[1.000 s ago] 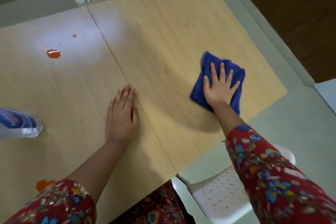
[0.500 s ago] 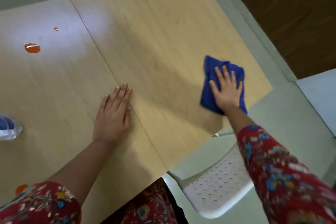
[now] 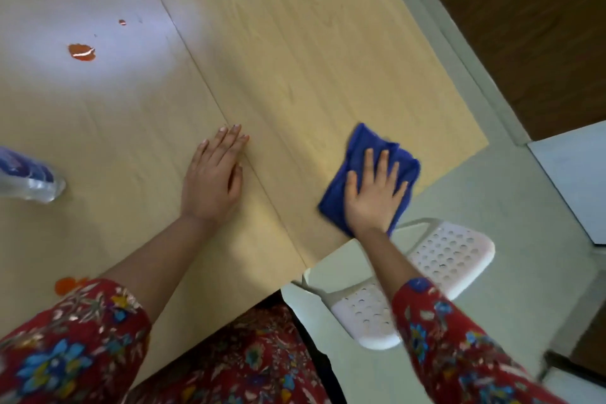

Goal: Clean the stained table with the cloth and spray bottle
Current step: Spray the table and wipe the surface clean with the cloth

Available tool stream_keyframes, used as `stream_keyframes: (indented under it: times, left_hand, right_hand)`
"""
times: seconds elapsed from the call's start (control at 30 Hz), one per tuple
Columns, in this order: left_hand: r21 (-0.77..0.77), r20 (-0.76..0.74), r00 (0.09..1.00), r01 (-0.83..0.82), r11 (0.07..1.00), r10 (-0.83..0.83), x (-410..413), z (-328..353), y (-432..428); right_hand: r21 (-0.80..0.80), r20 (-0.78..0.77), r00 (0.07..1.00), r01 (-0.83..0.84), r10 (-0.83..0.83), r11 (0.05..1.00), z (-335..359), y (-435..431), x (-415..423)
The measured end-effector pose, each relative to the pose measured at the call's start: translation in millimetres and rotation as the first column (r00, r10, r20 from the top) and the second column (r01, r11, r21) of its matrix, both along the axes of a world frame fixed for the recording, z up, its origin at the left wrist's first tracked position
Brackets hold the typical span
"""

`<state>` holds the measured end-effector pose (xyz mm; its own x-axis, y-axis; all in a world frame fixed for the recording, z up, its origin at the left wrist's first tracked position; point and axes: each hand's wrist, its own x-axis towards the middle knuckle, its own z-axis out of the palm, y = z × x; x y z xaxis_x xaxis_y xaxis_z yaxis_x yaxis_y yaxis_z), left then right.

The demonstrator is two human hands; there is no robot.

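The right hand (image 3: pixel 373 197), grip spread flat, has dragged the cloth (image 3: pixel 334 203) back to the counter's (image 3: pixel 295 59) near right edge, the left hand (image 3: pixel 213 177) lies flat mid-counter holding nothing, and the stain (image 3: pixel 81 52) far left and the bottle (image 3: pixel 29 180) at the left edge wait untouched.

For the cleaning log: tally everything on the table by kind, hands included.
Orange stains: 3
Blue cloth: 1
Spray bottle, partly out of frame: 1
Hands: 2, left hand flat on the wood and right hand pressing the cloth
Total: 7
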<state>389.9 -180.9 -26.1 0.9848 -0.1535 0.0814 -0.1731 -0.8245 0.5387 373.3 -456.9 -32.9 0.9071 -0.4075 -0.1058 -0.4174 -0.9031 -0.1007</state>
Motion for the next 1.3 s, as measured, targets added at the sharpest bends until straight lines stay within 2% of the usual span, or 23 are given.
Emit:
stream_keyframes:
  times: [0.1,0.17,0.2,0.27,0.33,0.37,0.4,0.43,0.5,0.57,0.63,0.7,0.8,0.87,0.97,1.07,1.13,1.2,1.23,1.3]
  left_hand:
    - [-0.073,-0.128,0.985,-0.128,0.989,0.118,-22,10,15]
    - [-0.043,-0.178,0.963,-0.215,0.976,0.205,-39,16,33]
    - [-0.015,-0.191,0.958,-0.22,0.975,0.214,-46,18,43]
    - [0.063,-0.23,0.955,-0.176,0.982,0.186,-56,17,62]
    - [0.113,-0.273,0.95,-0.127,0.985,0.153,-61,14,72]
    - [0.124,-0.283,0.948,-0.116,0.986,0.147,-61,12,73]
    - [0.126,-0.288,0.946,-0.116,0.985,0.148,-60,12,74]
    - [0.126,-0.287,0.945,-0.124,0.984,0.156,-58,12,74]
    - [0.135,-0.278,0.946,-0.132,0.982,0.165,-58,12,73]
    - [0.137,-0.275,0.947,-0.131,0.982,0.165,-59,12,75]
    - [0.14,-0.267,0.951,-0.123,0.982,0.157,-57,15,77]
    - [0.139,-0.252,0.955,-0.128,0.982,0.16,-55,20,78]
    - [0.129,-0.253,0.95,-0.155,0.979,0.184,-53,24,73]
    - [0.093,-0.264,0.941,-0.194,0.977,0.212,-52,23,72]
    - [-0.036,-0.291,0.93,-0.245,0.969,0.224,-53,22,70]
    - [-0.229,-0.309,0.885,-0.425,0.876,0.349,-58,29,74]
    - [-0.298,-0.232,0.84,-0.541,0.786,0.49,-62,41,77]
    - [-0.377,-0.112,0.775,-0.612,0.695,0.621,-68,56,80]
    - [-0.421,-0.058,0.741,-0.626,0.657,0.669,-69,65,80]
    - [-0.486,0.039,0.661,-0.643,0.592,0.75,-78,84,91]
  right_hand:
    - [0.014,0.018,0.955,-0.296,0.296,0.955,1,71,-56]
    - [0.042,0.002,0.848,-0.53,0.531,0.847,5,75,-65]
    - [0.062,-0.011,0.819,-0.572,0.573,0.818,6,62,-55]
    - [0.055,-0.056,0.884,-0.461,0.464,0.886,4,31,-16]
    - [0.035,-0.084,0.985,-0.149,0.152,0.988,7,12,43]
    - [0.048,-0.087,0.995,-0.036,0.04,0.998,9,15,73]
    - [0.069,-0.098,0.995,0.003,0.004,0.998,11,26,98]
    - [0.076,-0.103,0.993,-0.045,0.053,0.996,11,44,115]
    - [0.067,-0.086,0.953,-0.284,0.29,0.956,9,86,119]
    - [0.043,-0.03,0.824,-0.565,0.567,0.824,7,113,81]
    - [0.064,-0.024,0.691,-0.72,0.722,0.691,7,102,26]
    - [0.093,0.005,0.676,-0.734,0.737,0.672,9,61,12]
    - [0.048,-0.037,0.828,-0.558,0.56,0.829,7,28,60]
    - [0.041,-0.062,0.881,-0.467,0.469,0.883,8,48,99]
    - [0.033,-0.084,0.836,-0.542,0.543,0.84,7,101,129]
    - [0.039,-0.095,0.779,-0.62,0.62,0.784,8,142,131]
    - [0.03,-0.076,0.811,-0.58,0.58,0.814,12,159,123]
    - [0.073,0.038,0.807,-0.591,0.59,0.804,22,179,106]
    - [0.142,0.083,0.776,-0.63,0.625,0.763,26,189,97]
    - [0.304,0.119,0.677,-0.721,0.726,0.623,31,224,76]
